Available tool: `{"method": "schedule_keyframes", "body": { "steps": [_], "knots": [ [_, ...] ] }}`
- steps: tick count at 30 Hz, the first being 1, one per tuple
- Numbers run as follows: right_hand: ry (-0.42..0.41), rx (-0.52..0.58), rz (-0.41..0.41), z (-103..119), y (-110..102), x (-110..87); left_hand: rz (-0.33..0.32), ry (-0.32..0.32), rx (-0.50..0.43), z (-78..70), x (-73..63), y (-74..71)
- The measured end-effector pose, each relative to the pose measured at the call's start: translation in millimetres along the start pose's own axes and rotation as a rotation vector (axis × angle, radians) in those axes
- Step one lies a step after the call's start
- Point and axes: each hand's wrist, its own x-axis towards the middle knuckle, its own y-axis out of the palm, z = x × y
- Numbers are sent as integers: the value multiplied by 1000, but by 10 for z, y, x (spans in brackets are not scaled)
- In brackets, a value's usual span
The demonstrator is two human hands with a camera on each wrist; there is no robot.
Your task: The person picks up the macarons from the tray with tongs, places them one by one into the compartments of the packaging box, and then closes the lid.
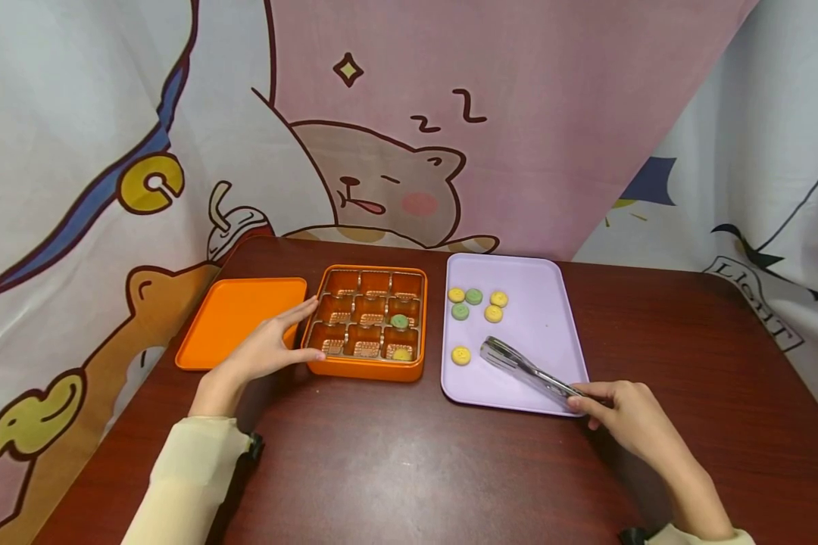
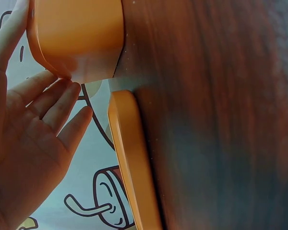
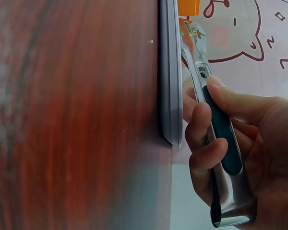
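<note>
My right hand (image 1: 627, 416) grips metal tongs (image 1: 528, 369) by the handle, fingers curled round a dark green grip in the right wrist view. Their tips are over the purple tray (image 1: 518, 386), right of a lone yellow button-like disc (image 1: 460, 356). Farther back on the tray lie several yellow and green discs (image 1: 473, 296). With fairly straight fingers my left hand (image 1: 266, 352) touches the left side of an orange box (image 1: 368, 369). Inside is a nine-compartment insert; a green disc (image 1: 399, 322) sits in the middle-right compartment, a yellow disc (image 1: 402, 354) in the front-right one.
An orange lid (image 1: 235, 318) lies flat on the dark wooden table (image 1: 382, 469), left of the box. A printed cloth (image 1: 518, 113) hangs behind the table and along its sides. A narrow gap of tabletop separates box and tray.
</note>
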Motion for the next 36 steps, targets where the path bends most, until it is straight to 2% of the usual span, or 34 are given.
{"method": "schedule_keyframes", "body": {
  "steps": [36],
  "knots": [
    [-30, -2, -91, 2, 3, 24, -2, -3, 2, -2, 4, 4]
  ]
}}
